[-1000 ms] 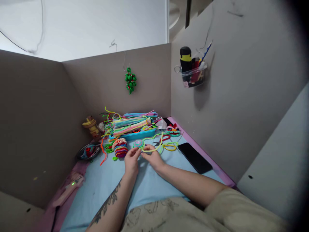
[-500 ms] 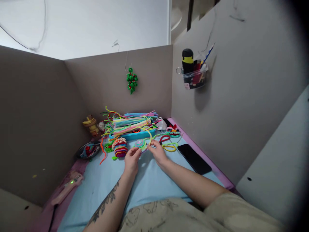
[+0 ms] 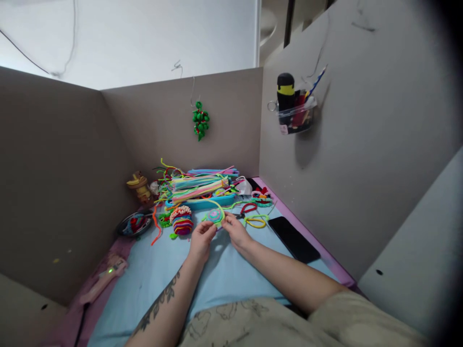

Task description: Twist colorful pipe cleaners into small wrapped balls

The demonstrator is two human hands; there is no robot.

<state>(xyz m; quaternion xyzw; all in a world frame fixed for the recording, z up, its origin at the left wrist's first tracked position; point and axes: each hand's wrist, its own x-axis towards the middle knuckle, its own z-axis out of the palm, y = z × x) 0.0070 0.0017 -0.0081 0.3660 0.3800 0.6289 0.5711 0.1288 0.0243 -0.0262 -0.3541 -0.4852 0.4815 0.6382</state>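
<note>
- Left hand (image 3: 201, 239): fingers closed in a pinch on the near-left edge of a small round coil (image 3: 214, 216) of pipe cleaners, teal and pink with a green rim. Grip clamped on the coil.
- Right hand (image 3: 235, 231): fingertips pressed together on the coil's right edge, where a yellow-green pipe cleaner (image 3: 219, 206) arches up over the coil. Grip clamped there; whether it pinches the coil, the strand or both, I cannot tell.
- Coil position: held just above the light blue mat (image 3: 217, 274) on the worktop, between the two hands, near the middle of the mat's far half.
- Just left of the coil: a striped, multicoloured wound piece (image 3: 181, 222) resting on the mat.
- Behind the hands: a blue tray (image 3: 202, 202) heaped with straight pipe cleaners in many colours.
- Right of the hands: a yellow loop (image 3: 256, 221) and red-handled scissors (image 3: 246, 209) on the mat; further right, a black phone (image 3: 293, 238), flat and face up.
- Far left: a small metal dish (image 3: 133, 225) with coloured bits; nearer, a pink glue gun (image 3: 104, 279) with a green light.
- On the back partition: a green and red ornament (image 3: 200, 120) hanging from a wire.
- On the right partition: a clear holder (image 3: 295, 113) with tools.
</note>
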